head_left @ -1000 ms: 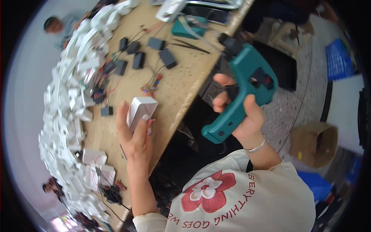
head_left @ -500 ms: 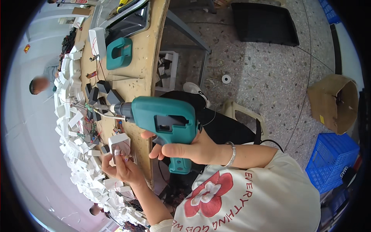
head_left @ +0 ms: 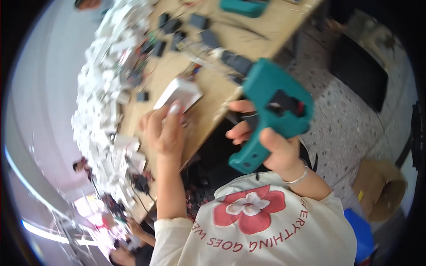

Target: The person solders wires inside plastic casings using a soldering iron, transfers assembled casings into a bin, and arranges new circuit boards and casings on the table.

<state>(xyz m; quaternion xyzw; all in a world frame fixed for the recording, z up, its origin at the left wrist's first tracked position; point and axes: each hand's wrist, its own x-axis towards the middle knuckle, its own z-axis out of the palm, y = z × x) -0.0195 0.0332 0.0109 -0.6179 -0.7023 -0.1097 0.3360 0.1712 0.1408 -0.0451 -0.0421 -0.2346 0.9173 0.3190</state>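
Observation:
My right hand (head_left: 279,146) is wrapped round the handle of a teal soldering gun (head_left: 279,91), its blurred tip pointing to the upper left over the table. A finger lies near the trigger. With my left hand (head_left: 166,128) I grip a small white plastic box (head_left: 179,93) by its near side, at the wooden table (head_left: 213,102). What my fingertips cover on the box is hidden. Beyond the gun's tip lie several small black blocks (head_left: 171,25) and thin wires. The gun's tip is apart from the white box.
White plastic cases (head_left: 104,84) are heaped along the table's far side. A teal stand (head_left: 244,6) rests at the top. To the right on the floor are a black tray (head_left: 359,71), a cardboard box (head_left: 379,188) and a blue crate (head_left: 359,235). Other people (head_left: 128,255) sit at the lower left.
My head view has turned, so the whole scene is rotated and blurred. Both hands keep their hold; the gun appears farther right and more tilted, and the white box higher in view.

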